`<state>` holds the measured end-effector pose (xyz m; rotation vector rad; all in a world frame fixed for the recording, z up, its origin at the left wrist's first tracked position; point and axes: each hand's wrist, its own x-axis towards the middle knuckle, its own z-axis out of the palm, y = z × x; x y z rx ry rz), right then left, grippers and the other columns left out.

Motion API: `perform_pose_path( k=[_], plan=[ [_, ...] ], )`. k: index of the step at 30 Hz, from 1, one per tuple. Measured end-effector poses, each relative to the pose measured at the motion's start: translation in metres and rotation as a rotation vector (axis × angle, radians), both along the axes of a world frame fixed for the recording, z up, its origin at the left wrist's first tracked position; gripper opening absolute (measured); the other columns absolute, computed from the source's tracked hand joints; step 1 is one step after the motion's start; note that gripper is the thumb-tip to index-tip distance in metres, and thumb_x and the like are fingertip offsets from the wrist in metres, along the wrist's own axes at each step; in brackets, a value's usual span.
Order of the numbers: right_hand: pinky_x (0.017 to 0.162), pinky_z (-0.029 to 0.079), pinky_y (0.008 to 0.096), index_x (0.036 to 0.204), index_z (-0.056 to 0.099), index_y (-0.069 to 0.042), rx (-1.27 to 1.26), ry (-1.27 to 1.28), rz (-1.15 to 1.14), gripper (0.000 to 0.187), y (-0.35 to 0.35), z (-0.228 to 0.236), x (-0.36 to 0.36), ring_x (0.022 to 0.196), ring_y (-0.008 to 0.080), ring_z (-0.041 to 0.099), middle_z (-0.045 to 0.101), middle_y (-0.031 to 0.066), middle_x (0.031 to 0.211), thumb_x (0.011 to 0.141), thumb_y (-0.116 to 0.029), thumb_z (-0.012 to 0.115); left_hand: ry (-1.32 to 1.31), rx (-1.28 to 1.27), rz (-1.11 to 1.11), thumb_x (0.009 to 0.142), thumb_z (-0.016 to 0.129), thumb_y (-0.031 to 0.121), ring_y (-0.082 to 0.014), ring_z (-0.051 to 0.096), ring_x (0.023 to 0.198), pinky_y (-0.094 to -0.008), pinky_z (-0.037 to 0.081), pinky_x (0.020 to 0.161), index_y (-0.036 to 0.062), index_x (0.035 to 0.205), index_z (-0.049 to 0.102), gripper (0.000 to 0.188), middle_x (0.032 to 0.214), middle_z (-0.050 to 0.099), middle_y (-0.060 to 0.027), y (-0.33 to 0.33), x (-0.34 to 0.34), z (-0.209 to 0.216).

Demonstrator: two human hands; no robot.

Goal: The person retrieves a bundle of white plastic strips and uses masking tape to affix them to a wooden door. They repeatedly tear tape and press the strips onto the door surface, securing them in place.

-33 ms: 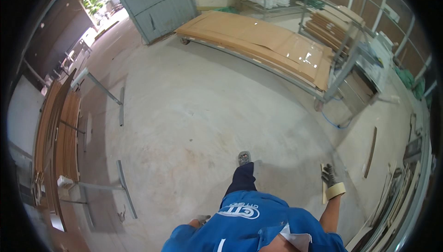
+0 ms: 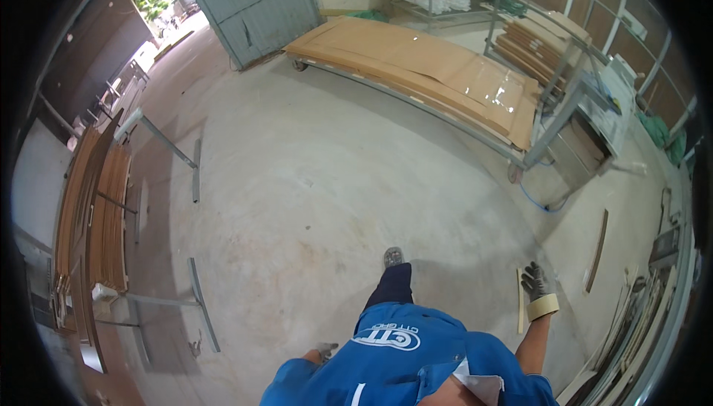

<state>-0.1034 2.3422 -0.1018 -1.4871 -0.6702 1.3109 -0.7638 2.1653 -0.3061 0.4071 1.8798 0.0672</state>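
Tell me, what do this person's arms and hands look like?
The right hand wears a dark grey glove, with a wide, pale yellowish band around the wrist. The blue shirt leaves the right forearm bare. The left hand looks greyish, probably gloved too, but shows too little to be sure.

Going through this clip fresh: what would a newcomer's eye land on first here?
Probably the bright blue shirt filling the bottom centre. Next, the long, flat brown panels lying across the upper right of centre. Then, at lower right, the gloved right hand, fingers spread, with a tan ring around its wrist.
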Motion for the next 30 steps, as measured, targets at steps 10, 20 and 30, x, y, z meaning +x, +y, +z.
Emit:
perform_pose_path(
  k=[10, 20, 30],
  plan=[
    [0.09, 0.054, 0.0371, 0.141, 0.056, -0.012, 0.192, -0.04, -0.047, 0.053, 0.262, 0.058, 0.058, 0.105, 0.0193, 0.066, 0.065, 0.007, 0.128, 0.099, -0.042, 0.065, -0.096, 0.951, -0.171, 0.097, 0.065, 0.046, -0.0093, 0.054, 0.072, -0.0278, 0.045, 0.063, 0.0039, 0.118, 0.067, 0.048, 0.087, 0.063, 0.0001, 0.545, 0.049, 0.131],
    [0.071, 0.051, 0.0362, 0.118, 0.066, -0.011, -0.185, 0.582, 0.365, 0.025, 0.497, -0.075, 0.099, 0.077, 0.0192, 0.062, 0.067, 0.0031, 0.096, 0.098, -0.028, 0.066, 0.041, 0.702, -0.321, 0.095, 0.068, 0.038, -0.026, 0.061, 0.123, -0.0394, 0.048, 0.103, -0.0017, 0.129, 0.063, 0.053, 0.124, 0.067, -0.0198, 0.652, 0.13, 0.112],
    [0.051, 0.048, 0.0314, 0.112, 0.066, -0.011, -0.395, -0.417, 0.885, 0.024, 0.815, -0.135, -0.231, 0.063, 0.0166, 0.062, 0.065, 0.0017, 0.084, 0.096, -0.028, 0.072, 0.237, 0.039, 0.165, 0.087, 0.064, 0.032, -0.0278, 0.067, 0.082, -0.0422, 0.052, 0.074, 0.0085, 0.119, 0.072, 0.04, 0.098, 0.072, -0.0132, 0.482, -0.013, -0.012]
  ],
)
